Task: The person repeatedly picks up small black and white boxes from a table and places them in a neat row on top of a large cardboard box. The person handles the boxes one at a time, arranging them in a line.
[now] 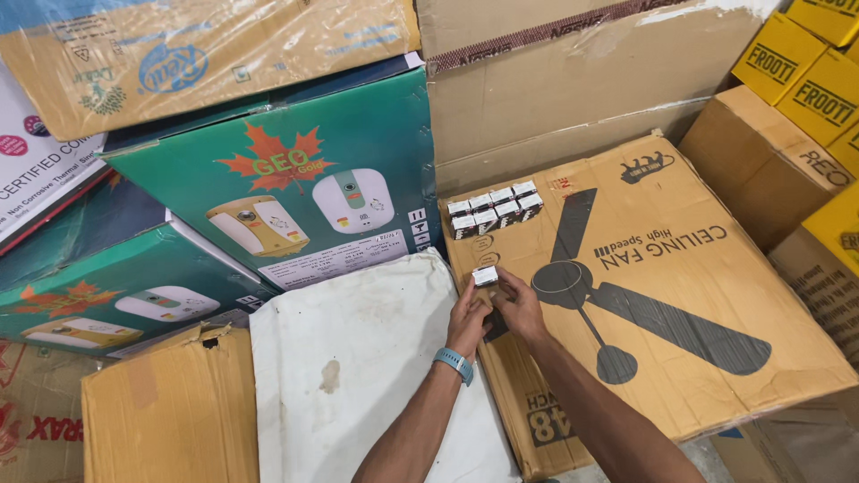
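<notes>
Fingers of left hand [467, 320] and right hand [519, 307] clamp one small white-topped, dark-sided box [485, 275].

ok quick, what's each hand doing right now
Left hand: closed on the small box.
Right hand: fingers on the same small box, gripping it too.

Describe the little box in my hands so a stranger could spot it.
Find the big brown carton with a black fan drawing. At its near left edge, both hands pinch a small white box. Unlike the small boxes packed in rows farther back, it sits alone.
</notes>
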